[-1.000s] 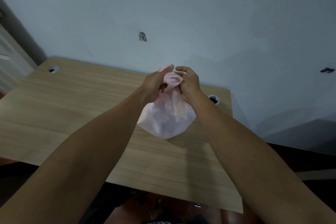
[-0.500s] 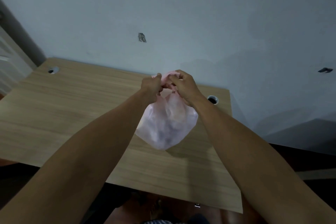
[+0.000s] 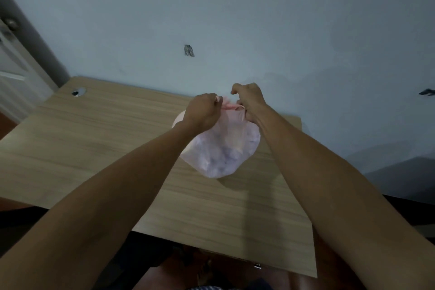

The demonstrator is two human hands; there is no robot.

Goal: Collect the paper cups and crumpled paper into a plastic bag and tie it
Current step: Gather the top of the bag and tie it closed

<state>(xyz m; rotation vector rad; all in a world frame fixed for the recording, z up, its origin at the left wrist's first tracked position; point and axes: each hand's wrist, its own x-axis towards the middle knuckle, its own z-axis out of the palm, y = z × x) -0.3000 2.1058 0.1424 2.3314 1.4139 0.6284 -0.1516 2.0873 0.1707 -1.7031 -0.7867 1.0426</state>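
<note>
A full, pale pink plastic bag (image 3: 223, 150) hangs between my hands just above the wooden table (image 3: 94, 139). Dim shapes show through its thin skin; I cannot make out single cups or papers. My left hand (image 3: 203, 110) grips the left strand of the bag's gathered top. My right hand (image 3: 249, 101) pinches the right strand. A short stretch of twisted pink plastic (image 3: 231, 107) runs between the two fists. The bag's rounded bottom sits near the table surface, casting a shadow.
The table stands against a pale blue wall. A cable hole (image 3: 78, 92) is at its far left corner. A white door with a knob (image 3: 10, 23) is at the far left. Dark floor lies beyond the table's near and right edges.
Both hands have drawn a little apart, pulling the pink strands sideways at the bag's top. The bag has sunk lower toward the table.
</note>
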